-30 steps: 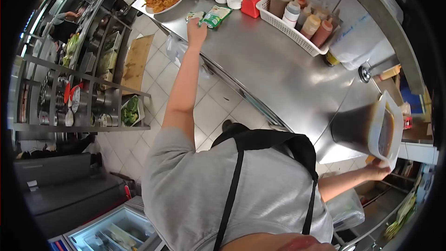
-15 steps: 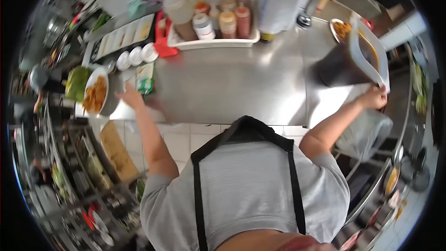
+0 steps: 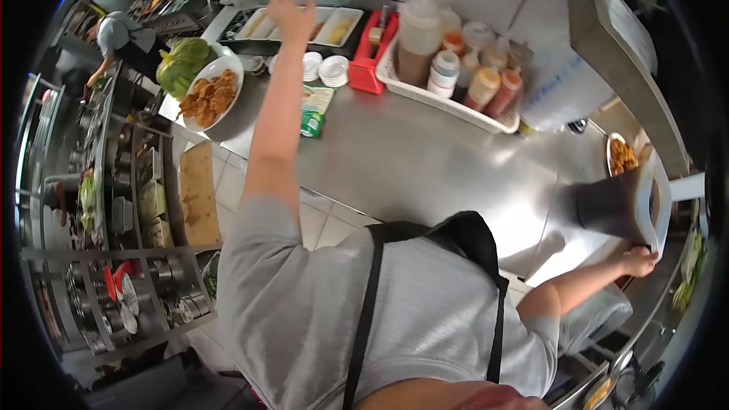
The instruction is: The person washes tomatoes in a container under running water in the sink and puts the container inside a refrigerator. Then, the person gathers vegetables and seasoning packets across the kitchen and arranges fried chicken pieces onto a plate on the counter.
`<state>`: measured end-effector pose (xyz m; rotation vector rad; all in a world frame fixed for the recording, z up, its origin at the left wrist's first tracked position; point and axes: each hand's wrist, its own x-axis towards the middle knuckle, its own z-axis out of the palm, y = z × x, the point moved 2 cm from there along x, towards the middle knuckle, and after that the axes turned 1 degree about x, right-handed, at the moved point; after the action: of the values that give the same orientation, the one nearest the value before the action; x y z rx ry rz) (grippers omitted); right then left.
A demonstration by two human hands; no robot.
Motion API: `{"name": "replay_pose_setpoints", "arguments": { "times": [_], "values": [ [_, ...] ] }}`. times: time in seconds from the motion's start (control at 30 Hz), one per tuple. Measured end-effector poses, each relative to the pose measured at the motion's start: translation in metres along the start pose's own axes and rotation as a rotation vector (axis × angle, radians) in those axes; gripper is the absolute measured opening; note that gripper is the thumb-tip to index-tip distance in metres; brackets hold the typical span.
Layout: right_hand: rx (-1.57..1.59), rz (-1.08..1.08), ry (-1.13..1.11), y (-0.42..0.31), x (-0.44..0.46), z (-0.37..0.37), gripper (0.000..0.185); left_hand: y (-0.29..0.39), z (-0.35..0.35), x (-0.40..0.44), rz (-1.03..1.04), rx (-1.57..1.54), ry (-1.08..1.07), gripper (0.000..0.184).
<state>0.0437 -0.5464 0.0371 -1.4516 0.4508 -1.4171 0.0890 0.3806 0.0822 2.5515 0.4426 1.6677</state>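
My left hand (image 3: 292, 15) is stretched out over a row of white rectangular tubs (image 3: 338, 26) set in a black holder. Its fingers look apart, and nothing shows in them. Below that forearm lie a green-and-white packet (image 3: 314, 110) and stacks of small white dishes (image 3: 333, 70). At the far right, my right hand (image 3: 642, 261) is closed on the near edge of a tall plastic container (image 3: 611, 207) of dark liquid with a pale rim. The container stands upright on the steel counter (image 3: 425, 156).
A white basket (image 3: 448, 110) of sauce bottles stands at the back, beside a red holder (image 3: 369, 68). Left are an oval plate (image 3: 235, 80) of fried pieces and a green leafy vegetable (image 3: 182, 64). Another plate of food (image 3: 623, 156) sits behind the container. A person (image 3: 121, 38) stands far left.
My left hand has moved from beside the packet up and away, over the white tubs. My right hand stays on the container's edge. The whole view has turned.
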Motion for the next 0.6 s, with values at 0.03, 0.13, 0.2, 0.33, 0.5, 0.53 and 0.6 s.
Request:
{"name": "replay_pose_setpoints", "arguments": {
  "times": [0.03,0.13,0.2,0.33,0.5,0.53,0.6],
  "values": [
    [0.038,-0.023,-0.09,-0.032,-0.016,0.01,0.061,0.0,0.016,0.011,0.025,0.045,-0.075,0.032],
    [0.162,-0.134,-0.252,-0.022,0.0,0.0,0.061,0.012,0.056,0.025,-0.197,0.237,-0.208,0.031],
    [0.28,0.01,-0.188,-0.021,0.011,-0.017,0.046,0.001,0.084,0.033,-0.287,0.049,-0.306,0.035],
    [0.044,0.067,-0.063,-0.015,-0.01,-0.113,0.035,0.016,0.059,0.002,-0.005,-0.251,0.107,0.024],
    [-0.047,0.45,0.262,0.054,-0.089,-0.258,0.013,0.148,-0.103,-0.057,-0.332,-0.773,0.296,0.032],
    [-0.241,0.526,0.186,0.098,-0.1,-0.298,0.018,0.172,-0.121,-0.072,-0.183,-0.888,0.283,0.036],
    [-1.134,0.333,-0.12,0.148,-0.126,-0.347,0.028,0.212,-0.148,-0.097,-0.014,-0.881,0.254,0.023]
  ]
}}
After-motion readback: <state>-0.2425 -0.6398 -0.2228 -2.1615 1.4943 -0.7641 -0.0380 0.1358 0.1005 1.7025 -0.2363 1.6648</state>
